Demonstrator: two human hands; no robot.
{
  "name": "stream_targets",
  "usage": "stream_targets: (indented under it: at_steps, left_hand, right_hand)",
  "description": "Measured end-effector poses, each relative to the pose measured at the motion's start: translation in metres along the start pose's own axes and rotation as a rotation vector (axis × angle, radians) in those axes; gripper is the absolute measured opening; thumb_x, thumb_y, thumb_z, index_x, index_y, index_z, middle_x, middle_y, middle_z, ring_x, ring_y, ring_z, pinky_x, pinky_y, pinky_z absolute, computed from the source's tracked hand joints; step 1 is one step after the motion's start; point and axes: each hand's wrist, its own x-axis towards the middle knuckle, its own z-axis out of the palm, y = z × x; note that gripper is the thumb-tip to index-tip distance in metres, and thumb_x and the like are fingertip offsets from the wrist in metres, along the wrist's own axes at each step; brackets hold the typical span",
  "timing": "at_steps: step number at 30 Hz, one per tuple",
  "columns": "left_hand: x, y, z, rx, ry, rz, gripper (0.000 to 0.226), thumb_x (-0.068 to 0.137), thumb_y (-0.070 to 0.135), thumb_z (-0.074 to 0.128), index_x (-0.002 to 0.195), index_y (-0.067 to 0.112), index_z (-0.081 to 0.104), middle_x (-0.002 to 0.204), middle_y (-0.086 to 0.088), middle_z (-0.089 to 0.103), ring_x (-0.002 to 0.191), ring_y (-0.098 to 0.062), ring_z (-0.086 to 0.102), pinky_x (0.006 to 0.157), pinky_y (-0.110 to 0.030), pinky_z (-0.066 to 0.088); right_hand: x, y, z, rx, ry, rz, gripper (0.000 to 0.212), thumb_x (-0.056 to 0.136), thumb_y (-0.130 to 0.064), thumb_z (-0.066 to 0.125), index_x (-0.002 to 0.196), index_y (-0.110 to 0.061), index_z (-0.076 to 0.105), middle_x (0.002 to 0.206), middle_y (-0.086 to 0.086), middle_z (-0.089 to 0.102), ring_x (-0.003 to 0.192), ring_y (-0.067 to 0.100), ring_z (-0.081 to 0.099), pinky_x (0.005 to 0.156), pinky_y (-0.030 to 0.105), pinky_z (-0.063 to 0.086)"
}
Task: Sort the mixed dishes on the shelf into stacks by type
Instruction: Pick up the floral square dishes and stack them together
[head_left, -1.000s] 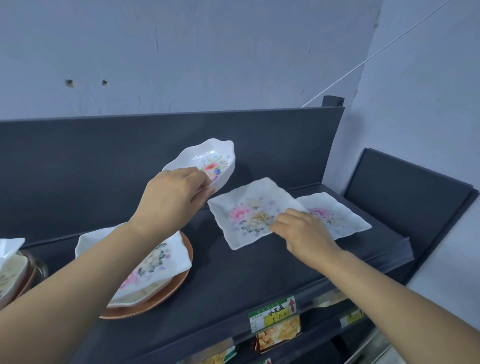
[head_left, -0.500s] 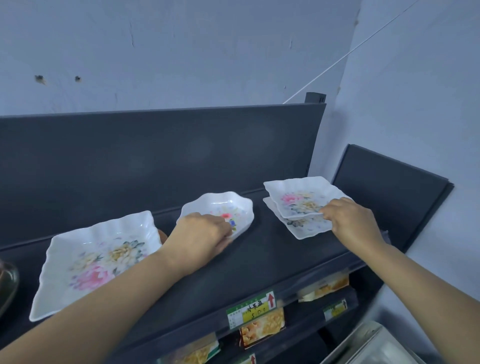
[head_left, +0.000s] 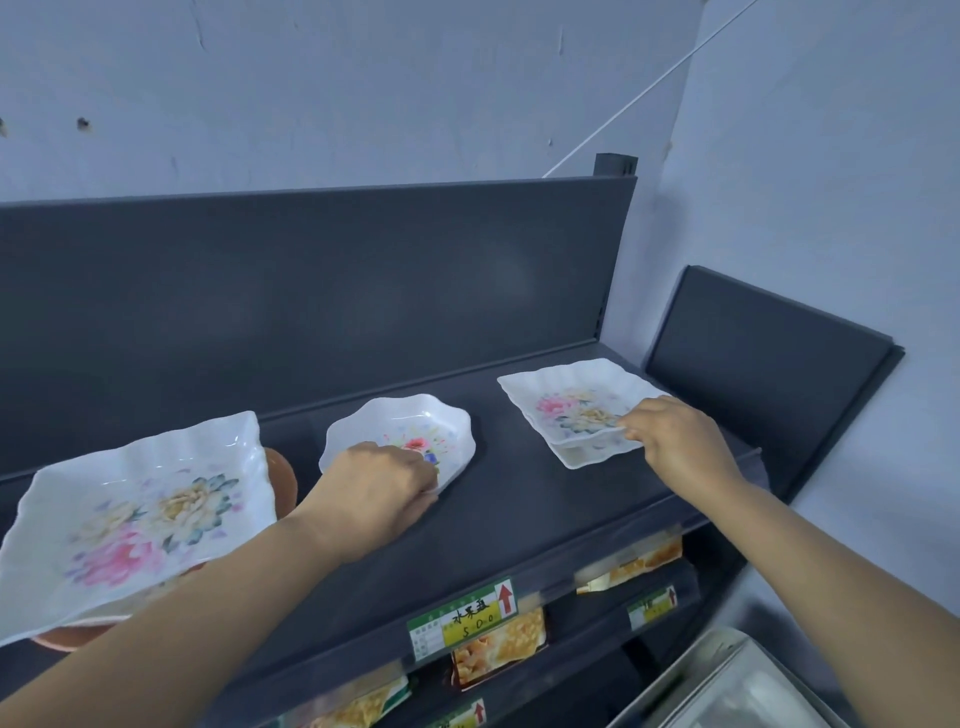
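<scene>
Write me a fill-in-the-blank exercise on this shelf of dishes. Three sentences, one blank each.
The left hand grips the scalloped bowl, which stands ____ the large square plate and the small ones.
The right hand pinches the upper small square plate of a stack of ____.
The large square plate rests above a ____ round plate.
Missing: between; two; brown.

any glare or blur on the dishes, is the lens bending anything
Head view: soft bluish light, glints on the large square plate's rim; head view: faint shadow beside the oval dish in the left hand; head view: right hand, pinching the stacked plates, looks sharp; head view: forearms stretch toward the corners.
</scene>
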Motion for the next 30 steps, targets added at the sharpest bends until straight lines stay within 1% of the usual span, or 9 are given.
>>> stream_targets:
  at_steps: [3,6,9,12,15,20,23,26,30]
  left_hand:
    - [0.0,0.001,0.004,-0.025,-0.037,-0.016,0.023,0.075,0.032,0.053,0.054,0.022,0.055,0.052,0.009,0.056,0.045,-0.014,0.053,0.046,-0.019,0.03]
    - [0.002,0.003,0.004,-0.1,-0.084,-0.051,0.029,0.089,0.034,0.044,0.073,0.017,0.06,0.073,0.005,0.063,0.067,-0.021,0.058,0.059,-0.026,0.036]
    - [0.008,0.007,0.001,-0.119,-0.159,-0.106,0.027,0.094,0.036,0.042,0.086,0.018,0.061,0.088,0.006,0.062,0.083,-0.018,0.057,0.067,-0.028,0.04]
    - [0.01,0.008,0.001,-0.125,-0.207,-0.123,0.027,0.094,0.038,0.041,0.09,0.02,0.061,0.093,0.008,0.061,0.089,-0.015,0.056,0.069,-0.026,0.04]
    - [0.011,0.009,-0.001,-0.127,-0.219,-0.13,0.027,0.095,0.038,0.041,0.09,0.02,0.061,0.094,0.009,0.061,0.09,-0.015,0.056,0.071,-0.027,0.041]
    - [0.011,0.01,-0.003,-0.14,-0.232,-0.151,0.027,0.095,0.039,0.042,0.091,0.021,0.061,0.095,0.009,0.061,0.089,-0.014,0.055,0.074,-0.029,0.045]
    - [0.011,0.011,-0.004,-0.164,-0.249,-0.177,0.028,0.094,0.043,0.042,0.092,0.022,0.061,0.096,0.009,0.062,0.09,-0.014,0.055,0.076,-0.03,0.046]
    - [0.009,0.011,-0.007,-0.18,-0.27,-0.196,0.037,0.091,0.054,0.042,0.111,0.029,0.06,0.111,0.014,0.061,0.102,-0.011,0.056,0.083,-0.026,0.045]
    - [0.0,0.0,-0.02,-0.159,-0.236,-0.243,0.042,0.089,0.06,0.039,0.118,0.034,0.057,0.118,0.016,0.058,0.109,-0.009,0.054,0.079,-0.026,0.043]
  right_hand:
    - [-0.001,0.01,0.002,0.012,-0.046,0.01,0.023,0.072,0.013,0.064,0.075,-0.009,0.073,0.075,0.005,0.069,0.073,0.029,0.06,0.056,0.044,0.053]
    - [-0.001,0.019,0.001,0.01,-0.116,0.006,0.017,0.078,0.01,0.061,0.073,-0.003,0.071,0.077,0.009,0.068,0.076,0.03,0.06,0.065,0.043,0.053]
    - [0.0,0.021,-0.003,0.031,-0.168,-0.052,0.016,0.084,0.004,0.061,0.086,-0.003,0.075,0.09,0.01,0.072,0.087,0.029,0.063,0.079,0.038,0.053]
    - [0.002,0.022,-0.004,0.001,-0.3,-0.057,0.023,0.093,-0.005,0.051,0.105,-0.009,0.071,0.106,0.003,0.067,0.101,0.022,0.057,0.086,0.03,0.047]
    - [0.002,0.023,-0.002,-0.082,-0.447,-0.051,0.028,0.091,0.001,0.044,0.103,-0.011,0.066,0.105,0.0,0.062,0.102,0.019,0.049,0.083,0.033,0.047]
    - [0.001,0.017,-0.002,-0.095,-0.518,0.014,0.029,0.09,0.003,0.039,0.106,-0.006,0.061,0.112,0.002,0.058,0.104,0.02,0.045,0.086,0.037,0.047]
    - [0.001,0.006,-0.01,-0.065,-0.507,0.027,0.028,0.094,-0.004,0.039,0.111,-0.008,0.061,0.117,0.002,0.057,0.109,0.02,0.045,0.091,0.034,0.044]
    - [0.005,-0.012,-0.022,0.018,-0.371,0.006,0.029,0.098,-0.018,0.041,0.119,-0.015,0.061,0.121,-0.003,0.058,0.115,0.018,0.045,0.093,0.027,0.038]
    - [0.019,-0.041,-0.032,0.061,-0.267,-0.043,0.03,0.098,-0.018,0.042,0.122,-0.016,0.06,0.123,-0.003,0.058,0.118,0.017,0.046,0.094,0.027,0.037]
